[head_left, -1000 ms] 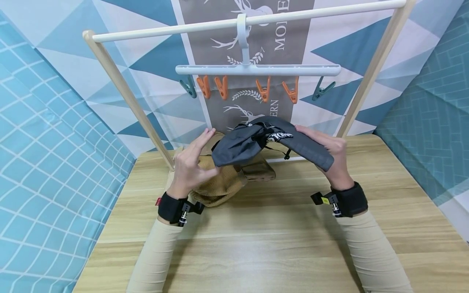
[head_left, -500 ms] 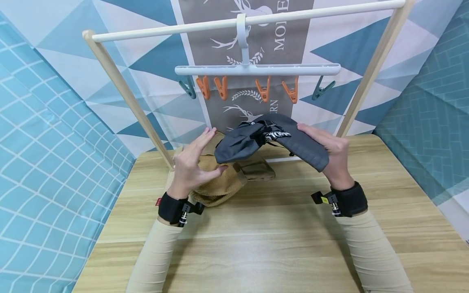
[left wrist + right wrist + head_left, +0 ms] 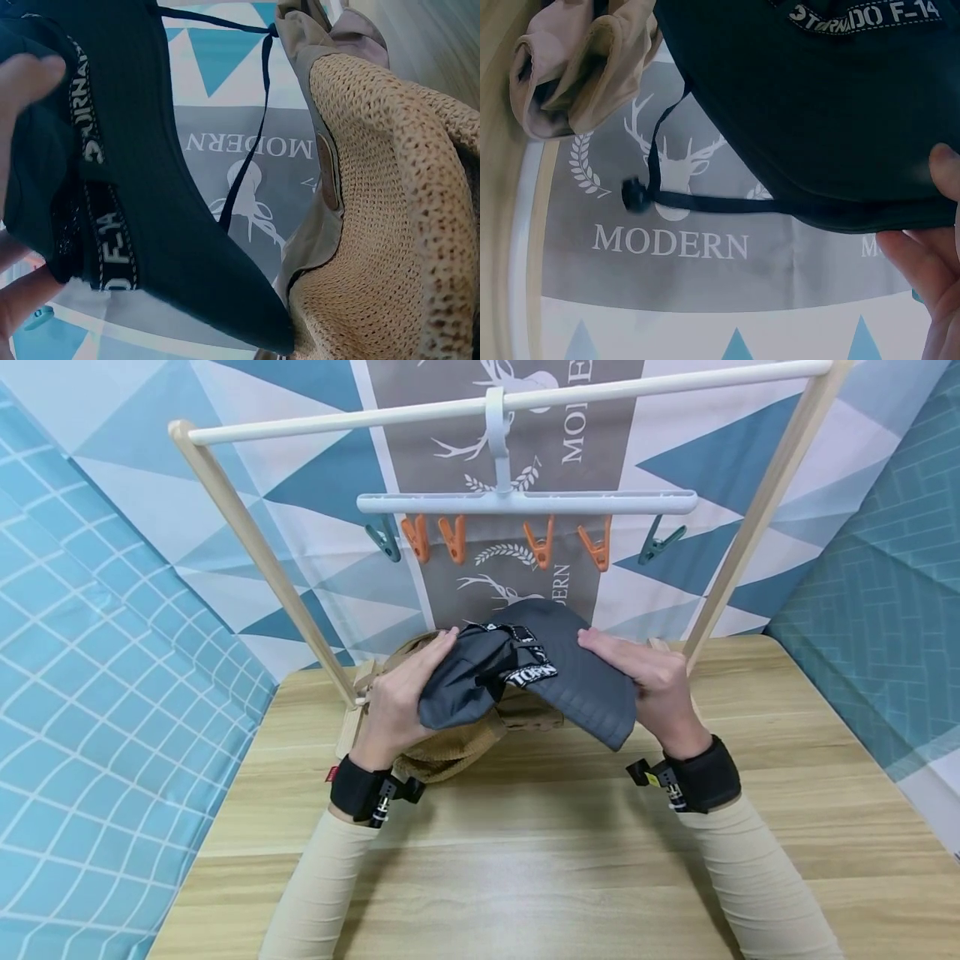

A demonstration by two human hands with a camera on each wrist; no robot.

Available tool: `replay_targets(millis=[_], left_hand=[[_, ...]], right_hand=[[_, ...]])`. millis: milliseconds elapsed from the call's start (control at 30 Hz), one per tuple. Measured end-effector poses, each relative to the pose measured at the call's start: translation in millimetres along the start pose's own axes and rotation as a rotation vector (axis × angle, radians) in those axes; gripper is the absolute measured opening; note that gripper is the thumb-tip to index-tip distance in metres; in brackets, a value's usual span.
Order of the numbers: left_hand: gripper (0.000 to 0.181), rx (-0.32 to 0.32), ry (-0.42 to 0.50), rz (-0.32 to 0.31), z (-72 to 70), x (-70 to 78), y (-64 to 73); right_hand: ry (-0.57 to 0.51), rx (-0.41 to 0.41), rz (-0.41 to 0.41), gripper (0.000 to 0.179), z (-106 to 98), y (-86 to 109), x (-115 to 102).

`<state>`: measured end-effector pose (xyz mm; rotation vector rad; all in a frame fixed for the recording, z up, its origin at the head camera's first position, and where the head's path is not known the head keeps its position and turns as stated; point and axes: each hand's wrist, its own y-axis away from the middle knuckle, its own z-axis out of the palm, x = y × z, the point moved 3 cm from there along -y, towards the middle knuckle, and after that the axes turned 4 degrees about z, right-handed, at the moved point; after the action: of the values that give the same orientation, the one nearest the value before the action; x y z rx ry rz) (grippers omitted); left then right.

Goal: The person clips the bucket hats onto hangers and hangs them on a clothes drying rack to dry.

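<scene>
A dark grey brimmed hat [image 3: 577,672] with a chin cord is held above the table. White lettering runs along its band, and the cord with its toggle [image 3: 636,195] hangs loose in the right wrist view. My left hand [image 3: 401,697] grips the folded crown on the left, thumb and fingers on opposite sides of the cloth. My right hand [image 3: 652,681] pinches the brim at the right, with the fingers partly hidden behind it. Behind the hat, near my left hand, lies a tan woven piece [image 3: 390,202] beside beige cloth [image 3: 607,67].
A wooden rack with a white top bar [image 3: 337,422] stands at the back of the wood-grain table [image 3: 510,877]. From the bar hangs a pale blue hanger [image 3: 600,503] carrying orange clips [image 3: 540,543] and green clips [image 3: 660,541]. Patterned cloth [image 3: 307,468] covers the wall behind.
The hat has come lower and tilted, showing more of its brim and lettering. My left hand, earlier spread beside the crown, now grips it; my right hand has shifted slightly left.
</scene>
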<state>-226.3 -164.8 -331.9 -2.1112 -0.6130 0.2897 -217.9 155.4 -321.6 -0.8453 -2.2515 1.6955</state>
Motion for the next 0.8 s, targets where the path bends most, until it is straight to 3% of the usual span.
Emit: replay_targets(millis=[267,633,800], left_hand=[[0.044,-0.016,0.022,0.034,0.8,0.3,1.2],[0.038,0.043,-0.012,0.03,1.1,1.3,0.7],[0.037,0.112,0.055,-0.008,1.1,0.0,0.4]], right_hand=[[0.002,-0.027,-0.038,0.035,0.7,-2.4,-4.3],[-0.03,-0.028,-0.052,0.037,-0.3,-2.6,-3.6],[-0.055,-0.047,-0.023,0.039,-0.5,-1.9,-2.7]])
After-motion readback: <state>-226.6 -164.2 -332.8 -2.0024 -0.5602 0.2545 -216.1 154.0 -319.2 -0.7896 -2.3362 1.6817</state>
